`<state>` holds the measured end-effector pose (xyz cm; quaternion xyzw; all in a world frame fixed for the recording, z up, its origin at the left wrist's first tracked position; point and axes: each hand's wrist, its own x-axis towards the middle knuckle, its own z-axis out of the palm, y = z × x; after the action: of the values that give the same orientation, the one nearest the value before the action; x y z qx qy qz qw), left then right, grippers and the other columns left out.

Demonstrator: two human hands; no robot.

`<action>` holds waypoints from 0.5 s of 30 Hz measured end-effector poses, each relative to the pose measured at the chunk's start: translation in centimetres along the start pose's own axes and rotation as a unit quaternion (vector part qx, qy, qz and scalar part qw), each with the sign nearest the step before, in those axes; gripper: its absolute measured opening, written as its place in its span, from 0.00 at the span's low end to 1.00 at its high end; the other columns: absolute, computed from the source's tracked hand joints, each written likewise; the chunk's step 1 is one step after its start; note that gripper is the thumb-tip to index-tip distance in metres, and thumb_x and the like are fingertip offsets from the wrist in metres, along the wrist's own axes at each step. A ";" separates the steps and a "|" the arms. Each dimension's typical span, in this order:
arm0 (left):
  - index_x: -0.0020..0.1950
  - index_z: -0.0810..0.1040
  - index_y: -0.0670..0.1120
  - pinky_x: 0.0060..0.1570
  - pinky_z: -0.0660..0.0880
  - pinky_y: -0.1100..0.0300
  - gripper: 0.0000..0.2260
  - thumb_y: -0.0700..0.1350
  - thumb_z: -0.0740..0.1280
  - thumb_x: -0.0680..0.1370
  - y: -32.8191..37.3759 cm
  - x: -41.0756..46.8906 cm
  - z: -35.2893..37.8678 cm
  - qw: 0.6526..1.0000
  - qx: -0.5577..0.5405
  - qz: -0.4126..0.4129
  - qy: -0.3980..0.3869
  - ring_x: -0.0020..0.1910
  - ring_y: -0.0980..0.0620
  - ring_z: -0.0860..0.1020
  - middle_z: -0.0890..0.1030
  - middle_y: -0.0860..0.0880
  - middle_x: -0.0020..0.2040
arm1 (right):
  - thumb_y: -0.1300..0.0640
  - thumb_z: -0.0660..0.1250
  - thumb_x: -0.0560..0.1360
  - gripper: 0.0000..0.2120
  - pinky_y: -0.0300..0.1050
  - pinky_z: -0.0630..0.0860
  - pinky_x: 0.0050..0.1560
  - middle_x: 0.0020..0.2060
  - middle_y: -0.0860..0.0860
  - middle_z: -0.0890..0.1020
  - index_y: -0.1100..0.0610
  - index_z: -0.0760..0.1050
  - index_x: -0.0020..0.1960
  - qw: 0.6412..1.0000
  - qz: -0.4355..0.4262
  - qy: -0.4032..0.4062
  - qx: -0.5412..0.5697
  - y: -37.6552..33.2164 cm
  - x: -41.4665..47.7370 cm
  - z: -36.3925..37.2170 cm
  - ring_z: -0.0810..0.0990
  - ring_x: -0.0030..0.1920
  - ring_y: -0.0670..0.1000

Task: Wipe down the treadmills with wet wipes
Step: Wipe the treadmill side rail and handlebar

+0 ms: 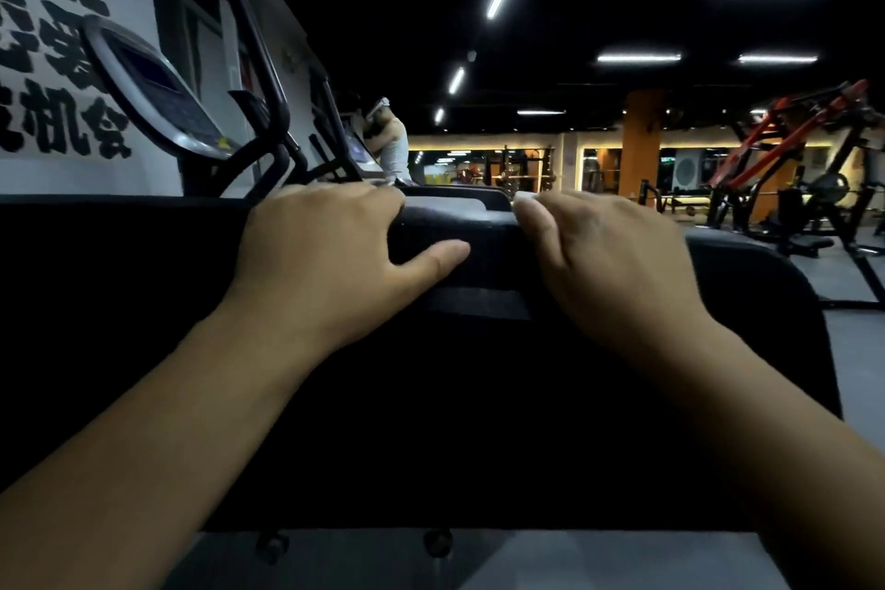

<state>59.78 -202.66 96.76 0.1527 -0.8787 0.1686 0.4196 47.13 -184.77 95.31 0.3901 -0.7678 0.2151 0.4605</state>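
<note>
A black treadmill console (479, 374) fills the middle of the head view, seen from behind its dark back panel. My left hand (330, 249) grips its top edge, fingers curled over the far side and thumb lying on the near face. My right hand (608, 254) is curled over the same edge to the right. A small white wet wipe (527, 197) shows at its fingertips, mostly hidden under the fingers. A grey strip (445, 207) of the console top lies between the two hands.
An elliptical machine with a grey display (158, 91) and black handles stands at the left by a white wall with large black characters. A person in a white top (393, 144) stands at a machine behind. Red and black weight machines (804, 168) occupy the right.
</note>
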 end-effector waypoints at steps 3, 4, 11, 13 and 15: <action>0.60 0.80 0.49 0.53 0.72 0.51 0.37 0.76 0.51 0.73 -0.4 0.1 0.0 0.999 -0.024 0.024 -0.021 0.54 0.47 0.81 0.84 0.51 0.55 | 0.46 0.51 0.84 0.20 0.48 0.75 0.46 0.49 0.49 0.85 0.50 0.81 0.55 1.000 0.000 0.015 0.006 -0.4 -0.5 -1.0 0.81 0.46 0.52; 0.62 0.80 0.46 0.56 0.73 0.49 0.37 0.74 0.53 0.73 -0.7 0.1 0.1 0.999 -0.034 0.032 -0.026 0.56 0.45 0.81 0.84 0.48 0.57 | 0.47 0.53 0.84 0.18 0.48 0.73 0.49 0.51 0.50 0.85 0.51 0.81 0.56 1.000 0.005 0.014 0.011 -0.5 -0.7 -1.4 0.81 0.49 0.52; 0.69 0.77 0.39 0.68 0.70 0.44 0.37 0.67 0.59 0.74 -0.8 -0.2 -1.5 0.984 -0.114 0.008 -0.137 0.67 0.41 0.76 0.79 0.41 0.67 | 0.48 0.54 0.84 0.23 0.52 0.66 0.72 0.72 0.49 0.74 0.57 0.74 0.72 0.987 0.083 -0.132 0.041 -1.6 -1.0 -3.0 0.72 0.72 0.53; 0.71 0.75 0.38 0.70 0.70 0.42 0.35 0.65 0.64 0.77 -0.8 0.0 -2.2 0.978 -0.127 0.005 -0.168 0.70 0.41 0.75 0.77 0.41 0.70 | 0.51 0.55 0.81 0.25 0.51 0.60 0.77 0.76 0.51 0.69 0.58 0.69 0.76 0.976 0.101 -0.180 0.064 -2.0 -0.7 -3.8 0.65 0.76 0.52; 0.74 0.72 0.38 0.71 0.68 0.42 0.36 0.62 0.69 0.75 -0.8 0.3 -3.1 0.970 -0.130 0.008 -0.207 0.72 0.41 0.72 0.74 0.40 0.72 | 0.54 0.56 0.77 0.31 0.49 0.53 0.79 0.79 0.52 0.62 0.59 0.62 0.79 0.961 0.115 -0.237 0.081 -2.3 -0.3 -4.8 0.57 0.80 0.52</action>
<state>62.00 -202.11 98.95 0.1216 -0.9621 0.0207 0.2434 51.63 -182.78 97.28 0.3750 -0.8745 0.2299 0.2044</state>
